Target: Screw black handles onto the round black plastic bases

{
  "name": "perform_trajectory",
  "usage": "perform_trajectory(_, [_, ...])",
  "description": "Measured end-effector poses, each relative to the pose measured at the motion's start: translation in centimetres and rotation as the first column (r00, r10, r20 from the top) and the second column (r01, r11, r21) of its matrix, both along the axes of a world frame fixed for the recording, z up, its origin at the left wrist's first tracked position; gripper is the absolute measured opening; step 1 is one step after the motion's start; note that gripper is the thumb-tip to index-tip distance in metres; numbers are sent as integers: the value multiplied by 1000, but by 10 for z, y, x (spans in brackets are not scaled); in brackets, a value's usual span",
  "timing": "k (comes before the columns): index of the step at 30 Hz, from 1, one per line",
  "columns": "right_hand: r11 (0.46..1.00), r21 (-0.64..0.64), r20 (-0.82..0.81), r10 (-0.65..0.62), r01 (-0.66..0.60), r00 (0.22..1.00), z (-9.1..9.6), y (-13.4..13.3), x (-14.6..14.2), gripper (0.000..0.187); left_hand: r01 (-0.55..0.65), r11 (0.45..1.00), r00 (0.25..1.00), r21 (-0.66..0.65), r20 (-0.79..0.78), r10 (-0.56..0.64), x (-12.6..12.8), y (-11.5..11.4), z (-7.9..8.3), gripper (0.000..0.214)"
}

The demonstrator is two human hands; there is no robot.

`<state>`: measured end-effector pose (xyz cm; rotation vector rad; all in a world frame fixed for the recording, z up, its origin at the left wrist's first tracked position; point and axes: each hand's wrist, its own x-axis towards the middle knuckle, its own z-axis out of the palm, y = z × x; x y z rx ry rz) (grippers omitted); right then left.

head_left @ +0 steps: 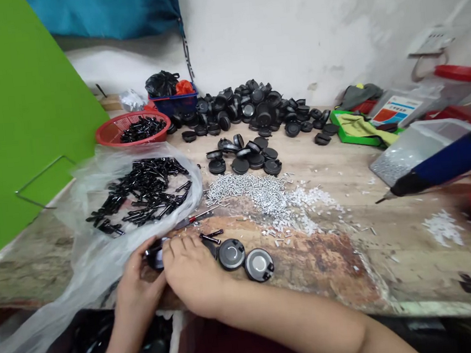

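At the table's front edge, my left hand [135,283] grips a black round case [155,256] between thumb and fingers. My right hand [192,272] presses against it with curled fingers that hide most of the case; what those fingers hold I cannot make out. Just right of my hands lie two more round cases, one dark-faced [231,254] and one with a silvery disc [259,265]; another is partly covered by my right hand. Small black clip-like parts [212,237] sit beyond my fingers. Behind them rests a screwdriver [195,218] with a red handle.
A plastic bag [194,183] of black parts lies left, before a red basket [104,134]. Metal pins [262,193] and white bits [315,199] are heaped mid-table. Round cases [249,108] pile at the back. A blue electric screwdriver [446,159] juts in from the right.
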<state>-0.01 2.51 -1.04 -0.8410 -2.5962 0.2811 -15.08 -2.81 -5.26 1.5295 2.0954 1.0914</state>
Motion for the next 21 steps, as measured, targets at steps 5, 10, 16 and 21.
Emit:
perform_trajectory(5, [991,129,148,-49,29,988,-21,8,-13,40,64,996,995,-54,-69,-68,-9,14,-31,60])
perform_trajectory(10, [992,128,106,-4,-10,994,-1,11,25,41,117,979,934,-164,-316,-165,-3,17,8,75])
perform_trajectory(16, [917,75,105,-399,393,911,14,41,110,30,205,970,802,-131,-546,-243,55,52,64,32])
perform_trajectory(21, [673,104,340,-716,732,610,5,64,177,25,302,887,605,-349,-649,-461,92,90,55,25])
